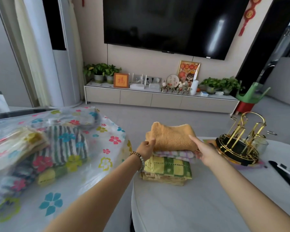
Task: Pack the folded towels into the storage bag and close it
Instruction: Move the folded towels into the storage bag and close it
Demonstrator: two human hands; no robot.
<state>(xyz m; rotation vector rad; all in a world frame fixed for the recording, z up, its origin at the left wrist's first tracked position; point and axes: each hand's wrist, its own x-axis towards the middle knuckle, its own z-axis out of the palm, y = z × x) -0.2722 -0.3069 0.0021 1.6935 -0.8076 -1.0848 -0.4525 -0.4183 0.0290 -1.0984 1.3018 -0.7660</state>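
A stack of folded towels stands on the white table (182, 206). An orange towel (172, 136) lies on top, over a pale checked towel (174, 154), a green and yellow checked towel (171, 167) and a beige one at the bottom. My left hand (146, 149) grips the orange towel's left edge. My right hand (203, 152) holds its right end, thumb on top and fingers tucked under. At the left lies the clear flowered storage bag (94, 158), with a striped towel (65, 141) and other folded towels inside.
A gold cup rack (239, 143) with a glass stands on a dark tray right of the stack. A black remote (285, 174) lies at the table's right edge. Beyond the table are grey floor, a TV cabinet (157, 97) and a green stool (253, 94).
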